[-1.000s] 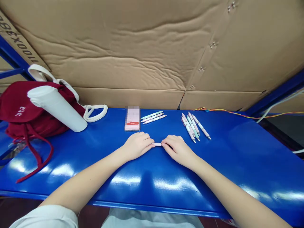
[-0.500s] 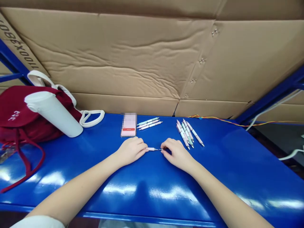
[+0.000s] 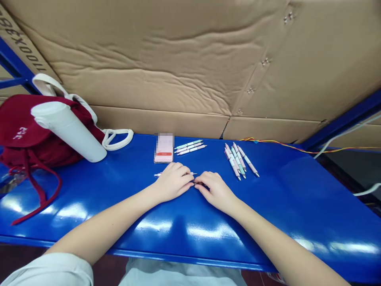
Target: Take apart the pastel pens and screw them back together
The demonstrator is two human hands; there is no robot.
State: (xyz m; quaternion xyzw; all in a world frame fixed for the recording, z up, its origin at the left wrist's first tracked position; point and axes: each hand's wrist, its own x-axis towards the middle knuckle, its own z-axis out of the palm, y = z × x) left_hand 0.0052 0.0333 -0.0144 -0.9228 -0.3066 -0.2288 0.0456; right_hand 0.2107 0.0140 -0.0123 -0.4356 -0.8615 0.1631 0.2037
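My left hand (image 3: 175, 182) is closed over a slim pale pen (image 3: 157, 174). One end of the pen shows left of the knuckles, the thin tip beyond the fingers; its middle is hidden. My right hand (image 3: 216, 191) pinches a small dark piece (image 3: 196, 183), apparently a pen's tip part, mostly covered by the fingers. The fingertips of both hands meet at this piece, low over the blue table. Behind my left hand lies a phone (image 3: 164, 149) with a lit, partly blurred screen. Beside it are several pastel pens (image 3: 190, 147).
A second group of pastel pens (image 3: 238, 161) lies right of centre. On the left, a white bottle (image 3: 71, 133) leans against a red bag (image 3: 18, 131). Cardboard (image 3: 166, 87) walls off the back of the blue table (image 3: 285, 198). Thin coloured wires (image 3: 276, 146) run along the back right.
My hands have come together; the gap with the pen's bare tip between them has closed. The pen now shows behind my left fingers. The view has tilted slightly down.
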